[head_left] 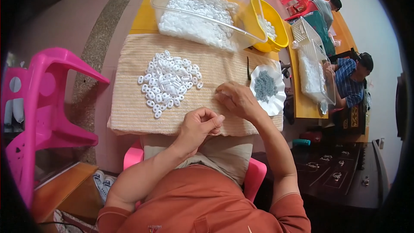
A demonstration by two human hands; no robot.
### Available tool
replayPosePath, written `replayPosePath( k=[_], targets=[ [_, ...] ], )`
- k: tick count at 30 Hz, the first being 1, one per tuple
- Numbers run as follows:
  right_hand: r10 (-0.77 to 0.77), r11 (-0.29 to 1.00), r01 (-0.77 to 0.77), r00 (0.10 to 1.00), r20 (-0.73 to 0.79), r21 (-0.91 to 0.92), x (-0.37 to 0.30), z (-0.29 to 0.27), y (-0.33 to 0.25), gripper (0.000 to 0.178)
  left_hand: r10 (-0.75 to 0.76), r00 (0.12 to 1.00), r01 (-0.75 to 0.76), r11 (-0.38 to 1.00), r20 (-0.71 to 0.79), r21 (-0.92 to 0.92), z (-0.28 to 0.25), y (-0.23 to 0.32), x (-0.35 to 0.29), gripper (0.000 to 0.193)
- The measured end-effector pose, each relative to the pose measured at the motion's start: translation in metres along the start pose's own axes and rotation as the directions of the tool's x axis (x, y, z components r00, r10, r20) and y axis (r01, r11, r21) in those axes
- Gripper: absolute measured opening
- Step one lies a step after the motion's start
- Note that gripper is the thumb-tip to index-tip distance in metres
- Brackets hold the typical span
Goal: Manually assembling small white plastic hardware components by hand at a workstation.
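Note:
My left hand [200, 128] is held over the near edge of a striped beige towel [129, 67], thumb pressed against curled fingers; whatever it grips is hidden. Just beyond and to the right, my right hand [238, 100] hangs low over the towel with bent fingers drawn together. Its fingertips point down at the cloth, and I cannot make out anything in them. Left of both hands lies a loose pile of small white oval pieces [168, 80] with two holes each. Beside my right hand sits a white wavy-rimmed dish [276, 103] holding small grey-blue bits [264, 85].
A clear plastic box [207, 21] full of white pieces stands at the towel's far side, beside a yellow basin [280, 39]. A thin black tool [248, 68] lies near the dish. Left is a pink chair [32, 116]. At right, another person [351, 77] works by a white basket [317, 82].

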State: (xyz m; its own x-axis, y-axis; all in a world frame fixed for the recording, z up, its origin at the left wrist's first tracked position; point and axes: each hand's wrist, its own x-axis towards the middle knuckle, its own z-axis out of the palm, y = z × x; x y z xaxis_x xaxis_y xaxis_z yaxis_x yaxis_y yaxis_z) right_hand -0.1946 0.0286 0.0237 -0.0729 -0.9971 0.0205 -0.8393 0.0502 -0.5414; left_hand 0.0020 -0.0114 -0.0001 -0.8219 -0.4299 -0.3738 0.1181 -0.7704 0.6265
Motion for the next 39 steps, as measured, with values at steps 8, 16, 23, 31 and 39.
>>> replayPosePath(
  k=[8, 16, 23, 31, 39],
  targets=[
    [0.097, 0.994, -0.102, 0.988, -0.121, -0.037, -0.007, -0.002, -0.006, 0.027, -0.002, 1.000, 0.003, 1.000, 0.020, -0.014, 0.000, 0.000, 0.000, 0.011],
    [0.065, 0.998, -0.060, 0.980, -0.190, 0.031, -0.014, -0.006, -0.004, 0.038, -0.013, 1.000, 0.013, 1.000, 0.009, -0.003, -0.001, -0.001, -0.001, 0.010],
    [0.109, 0.986, -0.075, 0.967, -0.231, 0.149, -0.027, -0.004, 0.000, 0.038, -0.010, 1.000, 0.010, 1.000, 0.009, 0.012, 0.002, 0.001, -0.001, 0.009],
    [0.102, 0.960, 0.019, 0.907, -0.409, 0.280, -0.041, 0.000, 0.001, 0.030, -0.018, 1.000, 0.018, 0.999, -0.010, 0.036, 0.000, 0.000, -0.001, 0.008],
    [0.272, 0.961, -0.228, 0.881, -0.386, 0.156, -0.062, 0.020, -0.013, 0.012, -0.023, 1.000, 0.023, 0.999, -0.003, 0.043, 0.001, -0.001, -0.001, 0.009]
  ],
)
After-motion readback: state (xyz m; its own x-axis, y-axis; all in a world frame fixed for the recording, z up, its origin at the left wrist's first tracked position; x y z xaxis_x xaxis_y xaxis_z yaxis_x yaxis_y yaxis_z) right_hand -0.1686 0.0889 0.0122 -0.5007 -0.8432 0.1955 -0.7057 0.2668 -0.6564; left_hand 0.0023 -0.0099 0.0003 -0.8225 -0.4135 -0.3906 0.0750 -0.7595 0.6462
